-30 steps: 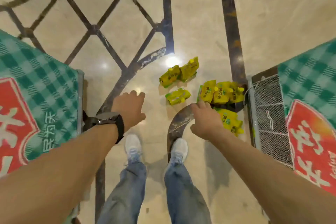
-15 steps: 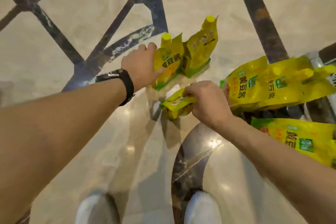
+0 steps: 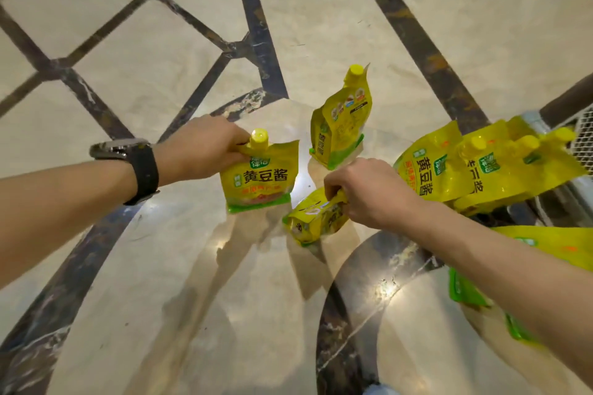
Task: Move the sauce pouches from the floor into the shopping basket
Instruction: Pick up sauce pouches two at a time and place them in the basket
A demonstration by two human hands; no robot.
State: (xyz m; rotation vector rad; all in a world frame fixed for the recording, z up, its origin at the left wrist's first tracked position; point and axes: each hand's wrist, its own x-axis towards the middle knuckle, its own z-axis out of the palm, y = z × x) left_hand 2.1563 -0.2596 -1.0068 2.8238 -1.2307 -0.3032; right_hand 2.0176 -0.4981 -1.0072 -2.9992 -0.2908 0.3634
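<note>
Several yellow sauce pouches with green bases sit on the glossy marble floor. My left hand point(image 3: 205, 148), with a black watch on the wrist, pinches the top of an upright pouch point(image 3: 259, 178) beside its yellow cap. My right hand point(image 3: 365, 191) grips the top end of a second pouch point(image 3: 313, 221), which tilts with its base toward me. A third pouch point(image 3: 341, 125) stands alone just behind them. A cluster of pouches point(image 3: 462, 167) leans at the right, and one more pouch point(image 3: 545, 247) lies partly hidden behind my right forearm. No shopping basket is plainly in view.
A white wire mesh panel point(image 3: 582, 138) with a metal frame stands at the right edge behind the cluster. Dark inlay stripes cross the beige floor point(image 3: 160, 266). The toe of my shoe point(image 3: 382, 390) shows at the bottom edge.
My left hand has pulled its pouch away from the one behind and turned its label toward me. My right hand has tightened on the low pouch and tipped it up. The camera has dropped closer.
</note>
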